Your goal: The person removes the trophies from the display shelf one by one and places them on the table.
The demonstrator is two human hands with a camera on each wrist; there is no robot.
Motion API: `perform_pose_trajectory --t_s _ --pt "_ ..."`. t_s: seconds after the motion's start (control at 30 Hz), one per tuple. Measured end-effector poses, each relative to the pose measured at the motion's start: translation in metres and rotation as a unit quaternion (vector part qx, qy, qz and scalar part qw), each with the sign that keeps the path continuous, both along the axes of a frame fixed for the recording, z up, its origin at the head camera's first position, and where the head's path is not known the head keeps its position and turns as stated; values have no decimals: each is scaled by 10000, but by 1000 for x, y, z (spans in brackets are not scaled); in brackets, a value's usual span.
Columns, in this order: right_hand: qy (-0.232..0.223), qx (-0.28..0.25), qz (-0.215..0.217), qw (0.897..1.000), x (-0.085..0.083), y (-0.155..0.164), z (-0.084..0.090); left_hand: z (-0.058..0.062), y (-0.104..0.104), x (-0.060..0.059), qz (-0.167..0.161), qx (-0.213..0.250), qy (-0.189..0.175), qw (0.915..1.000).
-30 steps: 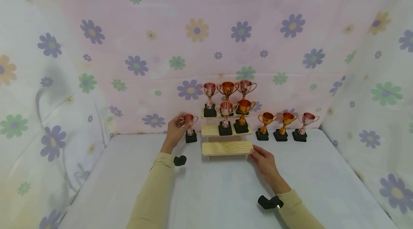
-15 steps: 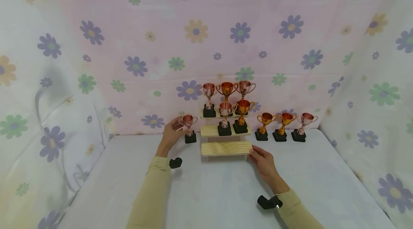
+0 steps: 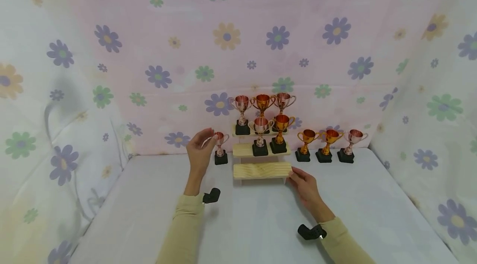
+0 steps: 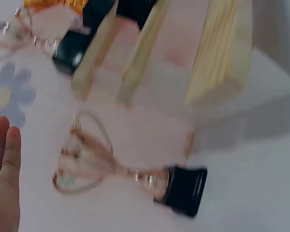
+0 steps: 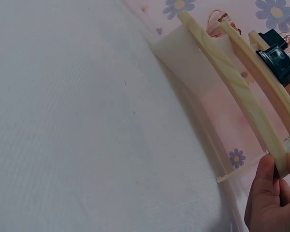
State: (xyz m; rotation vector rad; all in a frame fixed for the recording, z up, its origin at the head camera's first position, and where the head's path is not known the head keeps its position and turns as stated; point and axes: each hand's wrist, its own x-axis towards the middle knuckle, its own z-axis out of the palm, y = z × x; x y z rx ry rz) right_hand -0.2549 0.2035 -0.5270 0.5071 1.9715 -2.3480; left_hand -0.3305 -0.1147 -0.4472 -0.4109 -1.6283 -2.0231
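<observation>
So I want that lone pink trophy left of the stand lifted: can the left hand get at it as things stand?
Probably yes: the left hand is open right beside the trophy, nothing between them, and the stand sits clear to its right.

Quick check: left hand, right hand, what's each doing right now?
Left hand: open, fingers straight, beside the small trophy, not gripping it.
Right hand: pinches the right end of the lowest wooden step.

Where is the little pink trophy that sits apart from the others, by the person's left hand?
In the head view the pink trophy stands on the table just left of the wooden stepped stand, right beside the left hand, whose fingers are open next to its cup.
</observation>
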Motion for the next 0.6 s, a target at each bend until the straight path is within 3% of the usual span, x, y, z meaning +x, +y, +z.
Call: perform_pose_trajectory --t_s 0.2,0.4,0.6 --pt "41 17 46 10000 1 1 -1 11 41 1 -612 -449 -12 9971" --pt "8 13 -17 10000 2 3 2 16 76 -3 -1363 -963 -452 9849" --pt "111 -29 44 9999 2 4 0 36 102 2 -1540 -1191 -740 9781"
